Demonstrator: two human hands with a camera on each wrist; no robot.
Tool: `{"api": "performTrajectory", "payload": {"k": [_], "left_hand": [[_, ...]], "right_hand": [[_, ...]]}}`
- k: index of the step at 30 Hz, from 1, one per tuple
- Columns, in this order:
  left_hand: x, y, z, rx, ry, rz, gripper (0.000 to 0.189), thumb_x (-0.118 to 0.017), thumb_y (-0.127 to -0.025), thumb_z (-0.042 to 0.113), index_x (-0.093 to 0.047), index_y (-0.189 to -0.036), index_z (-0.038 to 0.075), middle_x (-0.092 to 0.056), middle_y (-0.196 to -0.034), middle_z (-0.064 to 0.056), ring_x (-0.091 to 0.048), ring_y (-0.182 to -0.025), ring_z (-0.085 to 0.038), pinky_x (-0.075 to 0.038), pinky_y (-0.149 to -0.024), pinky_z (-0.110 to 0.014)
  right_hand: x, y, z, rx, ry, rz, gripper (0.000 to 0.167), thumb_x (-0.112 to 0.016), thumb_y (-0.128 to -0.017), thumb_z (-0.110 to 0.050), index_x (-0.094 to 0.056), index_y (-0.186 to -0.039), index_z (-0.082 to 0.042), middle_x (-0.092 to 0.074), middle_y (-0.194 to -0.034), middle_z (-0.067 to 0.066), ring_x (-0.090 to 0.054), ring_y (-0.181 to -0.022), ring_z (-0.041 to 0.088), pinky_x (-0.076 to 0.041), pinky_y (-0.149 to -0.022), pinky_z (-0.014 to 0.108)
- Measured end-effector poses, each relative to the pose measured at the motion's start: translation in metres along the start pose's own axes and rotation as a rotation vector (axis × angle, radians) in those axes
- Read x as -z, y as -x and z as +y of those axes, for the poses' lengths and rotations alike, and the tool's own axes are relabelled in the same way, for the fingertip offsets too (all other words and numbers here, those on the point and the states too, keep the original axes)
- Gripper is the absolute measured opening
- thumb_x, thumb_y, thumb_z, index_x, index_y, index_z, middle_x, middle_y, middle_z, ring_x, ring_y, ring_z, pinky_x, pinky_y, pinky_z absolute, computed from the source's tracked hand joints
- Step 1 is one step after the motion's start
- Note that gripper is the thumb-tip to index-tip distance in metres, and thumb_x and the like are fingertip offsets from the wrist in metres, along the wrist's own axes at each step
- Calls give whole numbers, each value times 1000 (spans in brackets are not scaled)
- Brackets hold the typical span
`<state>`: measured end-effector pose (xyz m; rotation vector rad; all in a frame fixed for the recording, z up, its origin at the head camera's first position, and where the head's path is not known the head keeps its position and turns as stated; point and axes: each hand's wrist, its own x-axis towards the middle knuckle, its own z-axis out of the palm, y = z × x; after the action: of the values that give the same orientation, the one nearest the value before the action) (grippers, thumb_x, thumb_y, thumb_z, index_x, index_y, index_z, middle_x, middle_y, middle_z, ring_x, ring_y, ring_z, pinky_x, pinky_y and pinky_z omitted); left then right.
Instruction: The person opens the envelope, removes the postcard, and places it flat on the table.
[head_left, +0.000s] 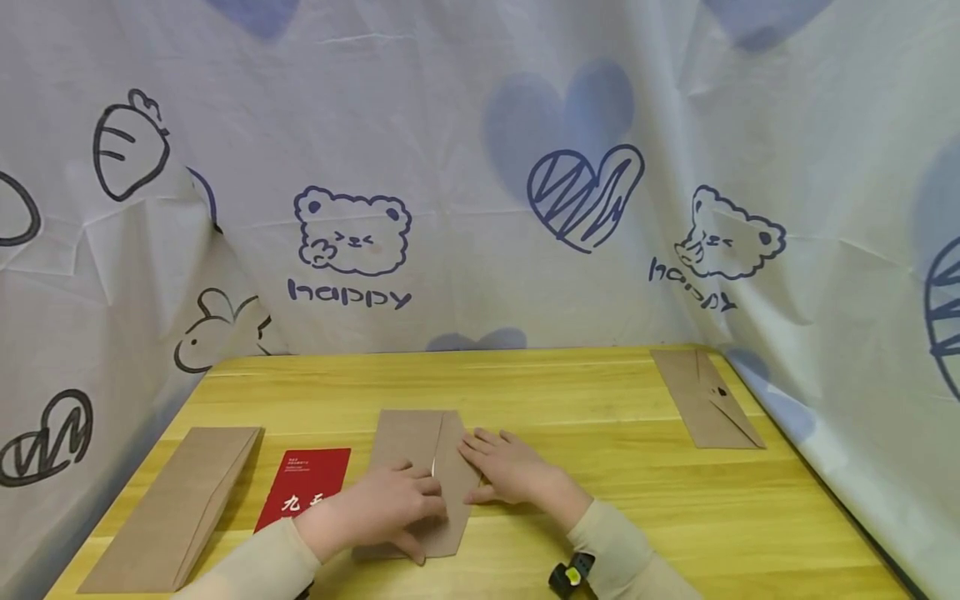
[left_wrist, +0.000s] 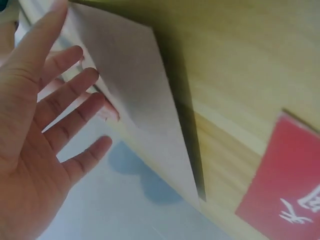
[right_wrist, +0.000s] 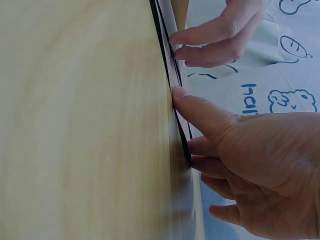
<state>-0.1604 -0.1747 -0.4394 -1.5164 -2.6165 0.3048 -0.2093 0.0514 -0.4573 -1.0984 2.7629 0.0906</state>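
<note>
Nearest you, your left hand [head_left: 390,504] lies over a long, flat brown paper envelope [head_left: 408,437], its fingers spread apart in the left wrist view and the thumb at the paper's edge. Your right hand [head_left: 513,475] rests its fingertips and thumb against the envelope's right edge, the fingers fairly straight. Neither hand seems to be pinching anything.

The handling of this envelope looks underway rather than finished: you have it squared up between your hands, but its layers are not pressed flat. A lengthwise seam runs down its upper face, the layers part slightly along one side in the right wrist view, and an edge lifts off the yellow wood-grained surface [head_left: 570,383], casting a shadow.

Just left of it lies a flat red card with white characters [head_left: 315,483], outside the envelopes. Further left is a second brown paper envelope [head_left: 176,508], apparently unhandled. At the far right corner, well apart, lies a third brown paper envelope with a small dark mark [head_left: 705,400]; whether it is done, you cannot tell.
</note>
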Motion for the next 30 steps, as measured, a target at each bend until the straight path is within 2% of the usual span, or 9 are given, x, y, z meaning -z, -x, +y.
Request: {"api": "performTrajectory", "payload": {"k": [5,13,18,24,30], "left_hand": [[-4,-10,0,-46,-29,-11,55,-65,-66,74,-64,-103,33,-58,-93,15,-51,-90,-5,-46,-78,-28],[-10,-18,-3,-80,-2,5,51,-62,-63,76,-55,-84,30,-49,-87,16,-44,-85,-3,-46,-76,-29],[-14,-19,-4,-97,-10,27,52,-60,-62,78,-53,-79,30,-48,-85,16,-42,-82,-4,-40,-71,-25],[-17,-18,-6,-120,-18,61,52,-58,-64,79,-55,-81,31,-48,-82,16,-41,-82,-5,-36,-71,-24],[-13,-11,-6,-115,-25,96,52,-60,-67,77,-59,-91,31,-53,-83,16,-46,-84,-6,-43,-77,-25]], "right_hand": [[-1,-1,1,-1,-6,-6,77,-53,-92,-57,-33,-153,-15,-31,-160,2,-27,-149,22,-30,-118,46],[-4,-4,4,6,4,2,77,-52,-92,-59,-33,-153,-15,-31,-160,1,-26,-150,22,-29,-119,46],[-6,-5,5,3,-3,-4,78,-51,-92,-60,-32,-153,-16,-30,-160,1,-25,-150,22,-28,-119,46],[-5,-6,5,-6,5,-20,79,-48,-92,-62,-30,-154,-17,-28,-161,0,-23,-151,21,-27,-120,46],[-4,-5,5,-2,2,-21,79,-49,-91,-63,-30,-154,-18,-28,-161,0,-24,-150,21,-28,-120,46]]}}
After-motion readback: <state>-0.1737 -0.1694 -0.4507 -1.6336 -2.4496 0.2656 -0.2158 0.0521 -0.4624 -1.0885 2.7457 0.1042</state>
